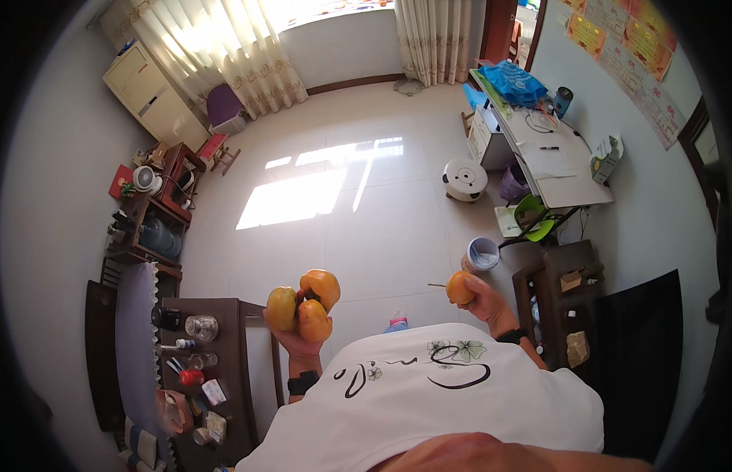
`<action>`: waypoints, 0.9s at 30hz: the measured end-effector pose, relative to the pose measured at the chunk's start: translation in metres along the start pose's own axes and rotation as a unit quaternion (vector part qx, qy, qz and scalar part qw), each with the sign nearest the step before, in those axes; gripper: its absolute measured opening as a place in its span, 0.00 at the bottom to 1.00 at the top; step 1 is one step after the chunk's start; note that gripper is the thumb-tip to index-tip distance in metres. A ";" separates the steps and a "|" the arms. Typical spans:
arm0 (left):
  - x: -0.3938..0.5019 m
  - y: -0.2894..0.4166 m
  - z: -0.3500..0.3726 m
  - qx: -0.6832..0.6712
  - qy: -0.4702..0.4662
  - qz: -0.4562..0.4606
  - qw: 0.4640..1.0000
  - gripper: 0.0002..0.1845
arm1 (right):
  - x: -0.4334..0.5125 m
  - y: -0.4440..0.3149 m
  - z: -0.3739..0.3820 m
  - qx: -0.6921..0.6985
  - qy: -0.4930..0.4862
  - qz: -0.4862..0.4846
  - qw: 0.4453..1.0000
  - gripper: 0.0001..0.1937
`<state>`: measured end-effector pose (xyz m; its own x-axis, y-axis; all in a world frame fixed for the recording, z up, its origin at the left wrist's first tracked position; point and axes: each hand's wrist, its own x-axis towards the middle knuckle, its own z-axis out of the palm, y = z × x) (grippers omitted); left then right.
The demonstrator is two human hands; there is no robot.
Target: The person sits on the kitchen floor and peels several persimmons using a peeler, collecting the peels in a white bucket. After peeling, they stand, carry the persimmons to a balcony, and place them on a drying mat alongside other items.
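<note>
My left hand (301, 344) is palm up under three orange persimmons, cradling them together. The leftmost persimmon (281, 309) has a greenish-yellow side. Behind it to the right sits a second persimmon (322, 288), and nearest me is a third persimmon (314, 321). On the other side, my right hand (487, 301) grips a single smaller persimmon (460, 288), from which a thin brown stem points left. Both hands are held out in front of my body, above the floor and well apart.
At left stands a dark wooden table (224, 366) bearing jars (201, 328) and small items. On the right are a white desk (569, 186), a waste bin (481, 255), a panda-faced stool (465, 179) and a dark cabinet (549, 265). Sunlight falls on the tiled floor (389, 236).
</note>
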<state>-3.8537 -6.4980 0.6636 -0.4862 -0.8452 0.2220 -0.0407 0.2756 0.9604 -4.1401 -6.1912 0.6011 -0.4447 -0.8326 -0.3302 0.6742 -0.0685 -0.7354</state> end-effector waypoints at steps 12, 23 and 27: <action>0.347 -0.011 0.170 -0.444 -0.056 -0.152 0.881 0.24 | 0.270 -0.169 -0.043 0.035 0.022 -0.017 0.999 0.30; 0.613 -0.046 0.290 -0.250 0.026 -0.131 0.959 0.28 | 0.572 -0.336 -0.077 -0.002 -0.032 -0.006 0.999 0.34; 0.703 -0.063 0.337 -0.285 0.032 -0.129 0.949 0.20 | 0.680 -0.392 -0.090 -0.023 -0.029 0.005 0.999 0.35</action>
<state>-4.4875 -6.9554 0.7028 -0.4695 -0.8820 -0.0406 0.3372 -0.2216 0.9150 -4.7599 -6.6809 0.6121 -0.4022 -0.8636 -0.3040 0.6505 -0.0360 -0.7586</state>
